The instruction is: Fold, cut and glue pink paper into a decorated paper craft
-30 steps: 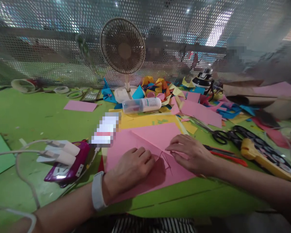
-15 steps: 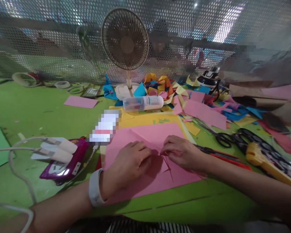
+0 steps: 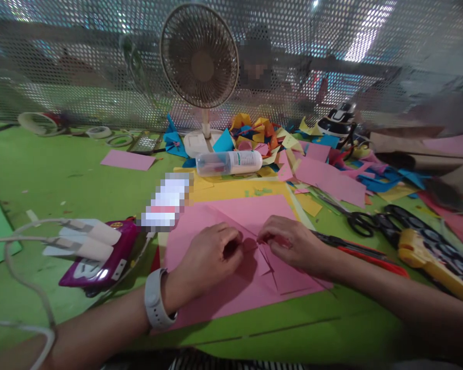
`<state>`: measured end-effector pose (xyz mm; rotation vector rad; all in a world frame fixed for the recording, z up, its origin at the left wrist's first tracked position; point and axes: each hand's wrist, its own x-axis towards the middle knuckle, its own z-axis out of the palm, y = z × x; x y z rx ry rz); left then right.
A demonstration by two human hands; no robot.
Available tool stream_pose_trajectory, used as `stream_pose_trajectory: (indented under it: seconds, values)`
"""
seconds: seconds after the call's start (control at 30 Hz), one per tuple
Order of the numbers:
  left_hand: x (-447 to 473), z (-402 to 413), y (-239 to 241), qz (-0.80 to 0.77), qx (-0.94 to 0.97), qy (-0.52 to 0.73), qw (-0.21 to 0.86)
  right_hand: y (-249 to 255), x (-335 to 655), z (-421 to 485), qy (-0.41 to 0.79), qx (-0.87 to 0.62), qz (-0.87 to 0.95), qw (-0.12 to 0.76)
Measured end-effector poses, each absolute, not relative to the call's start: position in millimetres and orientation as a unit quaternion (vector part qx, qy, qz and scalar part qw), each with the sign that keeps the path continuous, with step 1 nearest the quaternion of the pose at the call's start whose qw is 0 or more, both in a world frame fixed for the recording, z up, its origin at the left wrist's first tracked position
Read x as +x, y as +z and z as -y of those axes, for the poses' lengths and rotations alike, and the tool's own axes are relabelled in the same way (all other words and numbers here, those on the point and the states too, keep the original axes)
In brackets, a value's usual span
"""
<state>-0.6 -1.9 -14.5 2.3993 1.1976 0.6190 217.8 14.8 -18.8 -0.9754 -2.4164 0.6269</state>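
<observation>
A large pink paper sheet lies on the green table right in front of me, with a corner folded over it and a small flap raised at the middle. My left hand, with a white wristband, rests curled on the sheet and pinches the flap's left side. My right hand meets it from the right, fingertips pinched on the same flap.
A white desk fan stands at the back before a perforated metal screen. A plastic bottle lies by yellow paper. Coloured paper scraps pile at back right. Black scissors, a yellow tool and a purple device with white cables flank me.
Both hands closed in on the middle of the pink sheet. My right hand went from lying flat to pinching, and a small flap has lifted between the fingertips.
</observation>
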Motion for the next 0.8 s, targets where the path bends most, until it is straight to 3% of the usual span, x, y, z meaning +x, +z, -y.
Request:
stream_pose_trajectory:
  seconds: [0.27,0.4,0.63,0.8]
  values:
    - [0,2,-14,-0.435,0.850,0.215,0.206,-24,219,-10,0.195,-0.344,0.888,0.235]
    - [0,2,-15,-0.438,0.849,0.218,0.198,-19,214,-9,0.242,-0.389,0.858,0.234]
    - [0,1,-13,-0.440,0.850,0.213,0.195,-9,210,-26,0.363,-0.421,0.817,0.152]
    - [0,2,-14,-0.438,0.847,0.220,0.206,-6,202,-34,0.345,-0.458,0.812,0.109]
